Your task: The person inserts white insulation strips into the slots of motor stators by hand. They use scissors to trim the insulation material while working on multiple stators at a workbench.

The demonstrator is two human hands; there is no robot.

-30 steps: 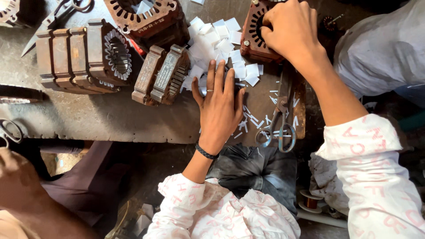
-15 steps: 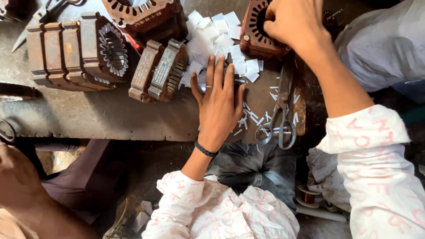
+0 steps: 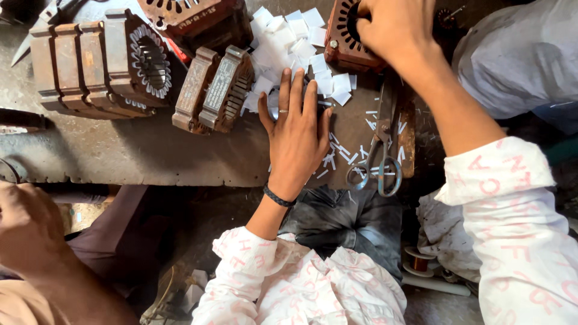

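A cluttered metal workbench (image 3: 138, 156) carries several rust-brown motor stators: a long ribbed stator (image 3: 96, 60) lying on its side at the left, a shorter pair of ribbed cores (image 3: 214, 89) leaning beside it, and another housing (image 3: 192, 24) at the top edge. A spread of small white paper squares (image 3: 295, 42) covers the bench between the cores and the person's hands, and thin white paper strips (image 3: 346, 153) lie scattered near a pair of scissors (image 3: 379, 150), which rests with its handles toward the bench edge. Another person's hand (image 3: 27, 232) shows at the lower left, well apart from the work.

The round slotted stator (image 3: 343, 42) at the top of the bench is dark reddish-brown, with a ring of slots around its bore and a bolt on its corner. The person's right hand (image 3: 394, 30) sits on top of it, fingers curled over the slotted face and hiding much of the bore; whether they pinch anything there cannot be told. The left hand (image 3: 295, 132) lies flat on the bench, fingers spread and open, fingertips (image 3: 298, 78) touching the edge of the paper squares, just beside the stator's lower left corner.
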